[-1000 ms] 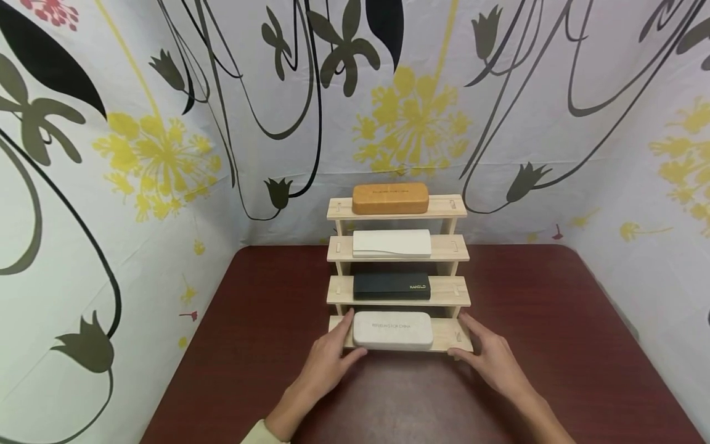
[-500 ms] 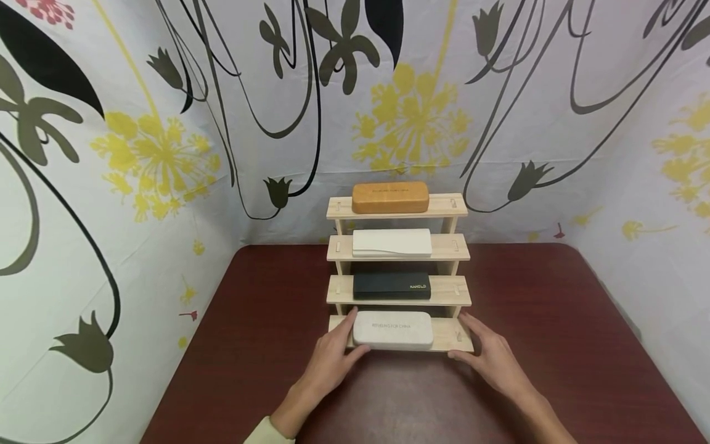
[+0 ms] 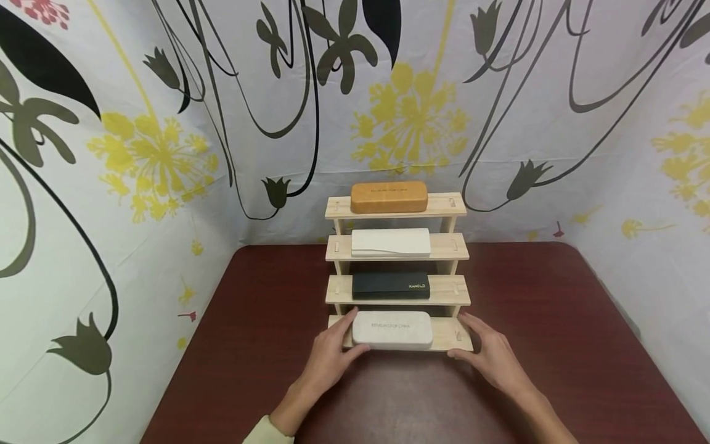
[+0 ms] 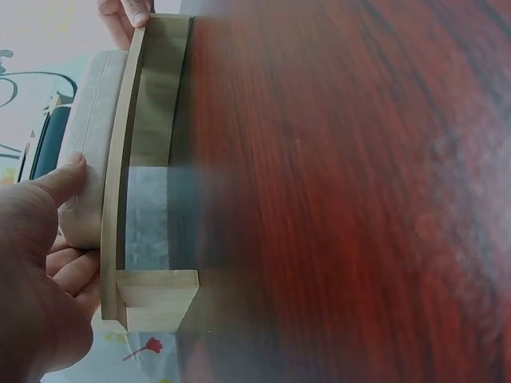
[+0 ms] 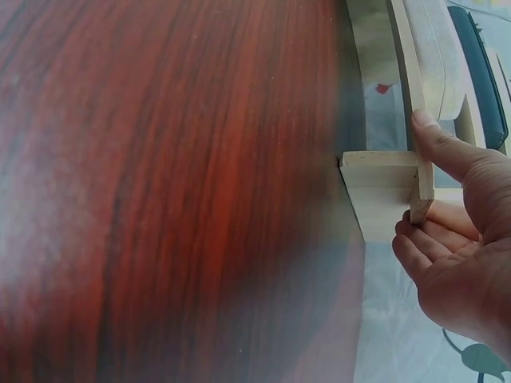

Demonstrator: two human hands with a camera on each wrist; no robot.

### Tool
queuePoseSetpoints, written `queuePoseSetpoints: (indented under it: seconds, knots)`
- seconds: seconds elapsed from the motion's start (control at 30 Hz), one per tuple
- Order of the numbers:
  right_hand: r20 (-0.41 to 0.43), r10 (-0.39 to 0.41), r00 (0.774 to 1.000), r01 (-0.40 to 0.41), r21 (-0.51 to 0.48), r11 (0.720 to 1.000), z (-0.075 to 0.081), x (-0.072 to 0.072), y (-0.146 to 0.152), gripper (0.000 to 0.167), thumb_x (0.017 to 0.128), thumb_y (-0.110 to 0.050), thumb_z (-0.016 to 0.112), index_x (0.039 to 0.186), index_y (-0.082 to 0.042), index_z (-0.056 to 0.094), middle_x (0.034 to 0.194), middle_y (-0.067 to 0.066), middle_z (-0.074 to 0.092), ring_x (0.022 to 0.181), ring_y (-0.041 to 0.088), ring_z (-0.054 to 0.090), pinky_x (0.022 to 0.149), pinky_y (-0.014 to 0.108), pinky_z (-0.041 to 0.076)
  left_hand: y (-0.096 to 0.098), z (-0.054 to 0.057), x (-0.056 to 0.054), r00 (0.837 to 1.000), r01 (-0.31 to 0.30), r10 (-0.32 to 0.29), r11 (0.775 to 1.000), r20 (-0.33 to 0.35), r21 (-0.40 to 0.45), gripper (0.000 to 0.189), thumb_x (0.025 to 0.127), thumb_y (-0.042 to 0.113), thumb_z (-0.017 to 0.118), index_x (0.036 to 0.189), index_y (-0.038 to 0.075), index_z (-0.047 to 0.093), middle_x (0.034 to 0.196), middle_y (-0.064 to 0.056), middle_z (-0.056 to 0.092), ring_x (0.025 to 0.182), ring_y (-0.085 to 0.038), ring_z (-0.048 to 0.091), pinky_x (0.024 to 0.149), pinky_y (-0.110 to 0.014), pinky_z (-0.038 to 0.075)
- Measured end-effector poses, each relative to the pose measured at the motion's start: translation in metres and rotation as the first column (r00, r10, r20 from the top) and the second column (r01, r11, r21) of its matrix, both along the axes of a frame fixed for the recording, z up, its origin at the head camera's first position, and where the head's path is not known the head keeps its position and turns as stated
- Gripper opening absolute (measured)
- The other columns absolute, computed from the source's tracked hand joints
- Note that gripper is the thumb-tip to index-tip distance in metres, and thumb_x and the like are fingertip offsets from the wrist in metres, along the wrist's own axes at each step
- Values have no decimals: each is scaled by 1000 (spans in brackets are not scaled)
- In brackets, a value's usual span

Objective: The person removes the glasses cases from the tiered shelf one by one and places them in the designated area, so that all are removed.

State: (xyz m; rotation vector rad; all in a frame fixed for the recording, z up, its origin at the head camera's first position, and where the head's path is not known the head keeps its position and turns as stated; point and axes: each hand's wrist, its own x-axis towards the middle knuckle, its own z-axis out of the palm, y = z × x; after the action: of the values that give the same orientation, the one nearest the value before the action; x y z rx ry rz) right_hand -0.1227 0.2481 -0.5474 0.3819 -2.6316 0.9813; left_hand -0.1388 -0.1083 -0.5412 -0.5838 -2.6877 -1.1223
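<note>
A stepped wooden display rack bears one case on each tier. My left hand holds the left end of the white glasses case on the lowest tier. In the left wrist view its thumb lies on the front of the case and the other fingers curl at its end. My right hand grips the right end of the same tier; the right wrist view shows the thumb at the board's front edge and the fingers curled by its end.
Higher up sit a black case, a cream folded-looking case and a tan case. The rack stands toward the back of a dark red wooden table. Flower-printed cloth hangs behind and at both sides.
The left hand has shifted slightly to the right along the front of the white glasses case. The right hand, rack and cases look unchanged apart from slight camera drift.
</note>
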Motion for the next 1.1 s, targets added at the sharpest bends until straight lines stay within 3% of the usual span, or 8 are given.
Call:
queuePoseSetpoints:
  seconds: [0.3,0.63,1.1]
  knots:
    - [19,-10,1000,11,-10,1000,-1,-1,1,77,72,-20,100,138,2,67,137,26,66,126,47,64,99,63,51,-1,-2,-2,1000,-2,2,999,-3,49,81,86,31,91,156,9,55,147,-10,64,132,-20,62,103,-43,56]
    - [25,-10,1000,11,-32,999,-3,-1,2,77,71,-22,100,137,2,67,137,26,67,126,48,63,100,64,50,-4,-6,-1,995,11,-1,995,-100,94,80,79,29,96,148,8,63,138,-10,70,122,-19,69,93,-40,61]
    - [17,-12,1000,12,-23,1000,-3,-1,2,78,70,-19,101,136,4,67,136,26,67,125,49,63,99,63,50,-2,-1,-2,990,50,-21,978,-140,205,77,76,27,99,144,11,68,136,-4,72,121,-17,70,92,-43,62]
